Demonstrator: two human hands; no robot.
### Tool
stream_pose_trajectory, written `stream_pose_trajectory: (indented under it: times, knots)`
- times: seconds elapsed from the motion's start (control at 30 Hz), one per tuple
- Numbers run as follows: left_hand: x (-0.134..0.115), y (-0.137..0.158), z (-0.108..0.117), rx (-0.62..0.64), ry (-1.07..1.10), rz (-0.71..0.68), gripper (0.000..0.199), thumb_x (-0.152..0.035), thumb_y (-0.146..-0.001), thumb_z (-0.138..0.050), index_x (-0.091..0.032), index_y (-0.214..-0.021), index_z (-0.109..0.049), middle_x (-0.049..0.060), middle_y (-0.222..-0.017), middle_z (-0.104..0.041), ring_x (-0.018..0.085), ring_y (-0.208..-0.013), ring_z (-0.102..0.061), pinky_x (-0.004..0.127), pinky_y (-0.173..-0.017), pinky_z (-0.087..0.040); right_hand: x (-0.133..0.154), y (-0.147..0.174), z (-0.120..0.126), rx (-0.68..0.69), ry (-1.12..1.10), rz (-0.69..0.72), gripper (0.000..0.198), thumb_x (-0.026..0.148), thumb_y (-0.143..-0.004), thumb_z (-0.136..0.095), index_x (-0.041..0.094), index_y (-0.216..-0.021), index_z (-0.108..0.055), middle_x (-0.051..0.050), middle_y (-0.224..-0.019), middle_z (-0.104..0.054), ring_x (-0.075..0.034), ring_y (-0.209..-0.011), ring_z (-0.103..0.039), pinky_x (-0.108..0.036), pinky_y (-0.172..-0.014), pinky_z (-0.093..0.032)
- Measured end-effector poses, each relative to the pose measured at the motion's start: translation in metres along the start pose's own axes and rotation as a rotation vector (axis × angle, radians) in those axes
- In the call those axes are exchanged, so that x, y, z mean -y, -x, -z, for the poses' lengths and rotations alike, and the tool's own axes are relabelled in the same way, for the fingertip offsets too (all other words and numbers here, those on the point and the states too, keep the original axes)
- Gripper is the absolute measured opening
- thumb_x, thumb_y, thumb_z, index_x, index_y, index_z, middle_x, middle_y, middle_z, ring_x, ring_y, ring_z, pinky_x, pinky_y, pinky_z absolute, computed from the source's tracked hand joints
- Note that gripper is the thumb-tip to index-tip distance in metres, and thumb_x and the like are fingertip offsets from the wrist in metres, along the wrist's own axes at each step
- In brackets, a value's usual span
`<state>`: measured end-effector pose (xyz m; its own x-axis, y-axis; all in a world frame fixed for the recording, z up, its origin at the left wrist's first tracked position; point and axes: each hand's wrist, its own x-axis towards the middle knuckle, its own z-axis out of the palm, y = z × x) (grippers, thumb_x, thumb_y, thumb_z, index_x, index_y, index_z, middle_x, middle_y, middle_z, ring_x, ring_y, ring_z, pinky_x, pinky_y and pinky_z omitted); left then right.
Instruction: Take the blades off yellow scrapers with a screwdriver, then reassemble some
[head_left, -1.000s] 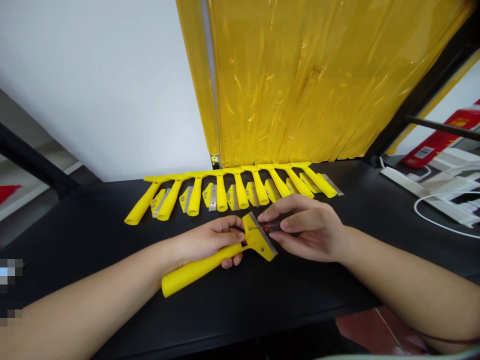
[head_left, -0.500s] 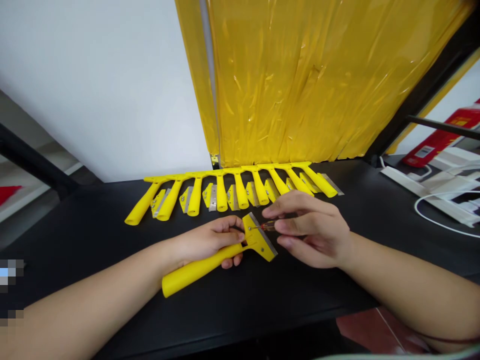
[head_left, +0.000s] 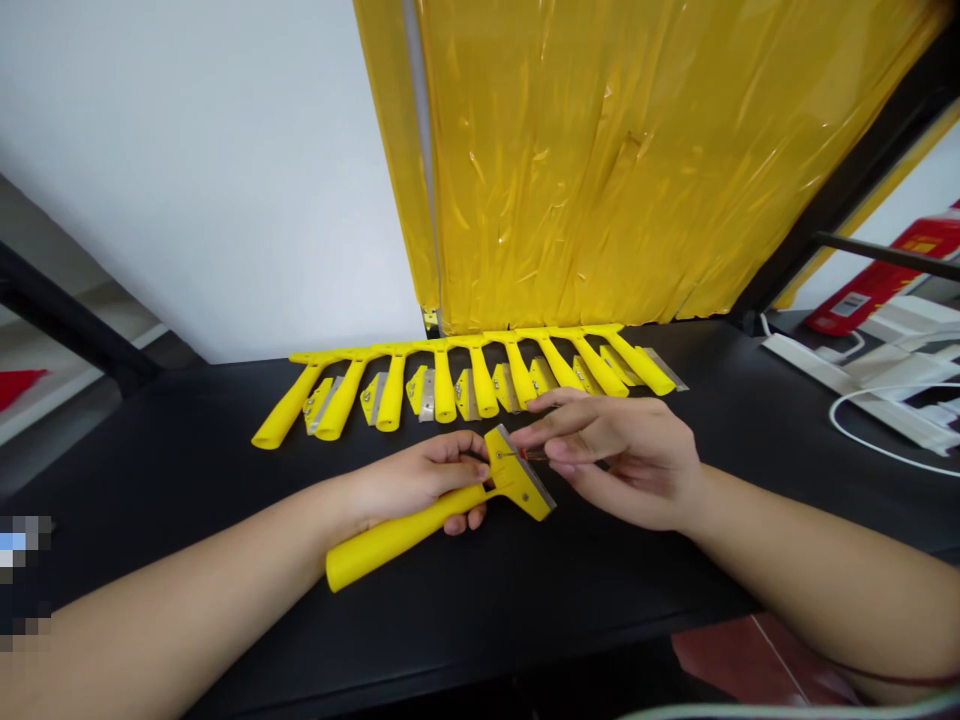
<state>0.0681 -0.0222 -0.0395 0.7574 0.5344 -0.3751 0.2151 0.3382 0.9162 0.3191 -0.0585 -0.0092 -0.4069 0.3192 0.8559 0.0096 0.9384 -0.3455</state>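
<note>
My left hand (head_left: 450,475) is closed round the neck of a yellow scraper (head_left: 405,535), whose handle points down toward my left wrist. A metal blade runs along the edge of its head, and two screws show on the head's face. In my right hand (head_left: 622,455) is a small screwdriver (head_left: 523,455), pinched between thumb and fingers. Its thin shaft reaches to the upper screw (head_left: 499,455) on the scraper head. My fingers hide most of the screwdriver's handle.
Several yellow scraper handles (head_left: 386,390) lie in a row at the back of the black table (head_left: 247,560), with yellow clamp plates and blades (head_left: 427,392) among them. A yellow plastic sheet (head_left: 562,180) hangs behind. White power strips (head_left: 847,385) and a red package (head_left: 862,285) are on the right.
The fingers of my right hand have shifted and curled closer about the screwdriver, covering more of its handle. My left hand and the scraper have hardly moved.
</note>
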Motion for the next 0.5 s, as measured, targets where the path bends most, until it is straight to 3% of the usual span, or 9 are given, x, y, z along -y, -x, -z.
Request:
stream_pose_trajectory:
  times: [0.07,0.17,0.23,0.37,0.5]
  knots:
    - [0.0001,0.0000,-0.0001,0.004,-0.007,-0.001,0.042,-0.051,-0.093,-0.071,-0.020,-0.108,-0.047,0.001,-0.070,-0.070,0.011,-0.051,-0.058,0.023,-0.050,-0.044,0.0003,0.0009,-0.0003,-0.032,0.027,0.002,0.024,0.001,-0.089,-0.074,0.019,-0.105,-0.072,-0.008,-0.100,-0.079,-0.022,-0.095,-0.079,-0.045,-0.097,-0.064]
    - [0.0000,0.0009,-0.0005,0.008,-0.008,0.002,0.040,-0.050,-0.094,-0.070,-0.020,-0.104,-0.047,0.001,-0.070,-0.069,0.011,-0.050,-0.057,0.023,-0.051,-0.044,-0.0002,0.0008,0.0012,-0.081,0.105,0.005,0.022,0.007,-0.084,-0.082,0.019,-0.101,-0.075,-0.008,-0.098,-0.075,-0.020,-0.087,-0.076,-0.038,-0.084,-0.065]
    - [-0.0001,0.0014,-0.0003,0.008,-0.012,0.001,0.040,-0.050,-0.094,-0.070,-0.020,-0.104,-0.048,0.001,-0.070,-0.069,0.011,-0.050,-0.057,0.023,-0.051,-0.044,-0.0004,-0.0010,0.0026,-0.043,0.109,0.015,0.019,0.011,-0.086,-0.081,0.019,-0.102,-0.076,-0.010,-0.102,-0.075,-0.022,-0.093,-0.076,-0.041,-0.086,-0.065]
    - [-0.0008,0.0019,0.0002,0.000,-0.021,0.001,0.042,-0.052,-0.093,-0.071,-0.020,-0.107,-0.048,0.001,-0.071,-0.070,0.012,-0.051,-0.058,0.024,-0.052,-0.044,0.0010,-0.0044,0.0019,0.029,-0.065,-0.015,0.022,0.005,-0.092,-0.071,0.017,-0.110,-0.075,-0.015,-0.111,-0.079,-0.026,-0.109,-0.077,-0.046,-0.097,-0.063]
    - [-0.0012,0.0018,-0.0007,0.005,-0.027,-0.005,0.041,-0.052,-0.094,-0.070,-0.020,-0.107,-0.048,0.000,-0.071,-0.070,0.011,-0.051,-0.058,0.023,-0.051,-0.044,0.0021,-0.0027,-0.0008,0.001,-0.149,-0.122,0.023,0.003,-0.091,-0.073,0.019,-0.108,-0.075,-0.010,-0.105,-0.079,-0.021,-0.097,-0.079,-0.033,-0.080,-0.066]
